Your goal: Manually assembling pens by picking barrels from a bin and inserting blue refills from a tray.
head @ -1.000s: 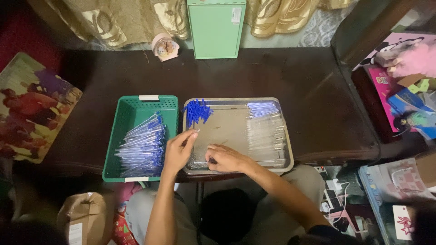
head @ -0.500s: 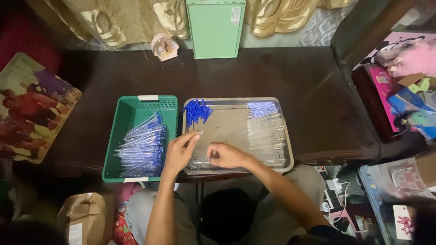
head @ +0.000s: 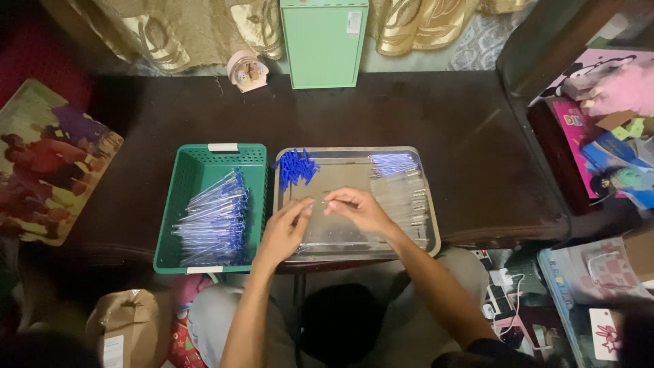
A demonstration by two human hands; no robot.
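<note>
Pinching a clear pen barrel [head: 319,202] between our left hand [head: 285,228] and right hand [head: 360,210], we keep both ends aligned, steady above the metal tray [head: 354,251].

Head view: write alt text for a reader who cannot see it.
Two bare hands, left hand and right hand, meet fingertip to fingertip over a metal tray, pinching a small clear part that is hard to make out. The tray holds blue caps and clear pen barrels; a green basket of pens sits left of it on a dark table.

A home room — gold curtains [head: 204,31], a dark wooden table [head: 422,116], toy boxes [head: 599,136] piled beside it
</note>
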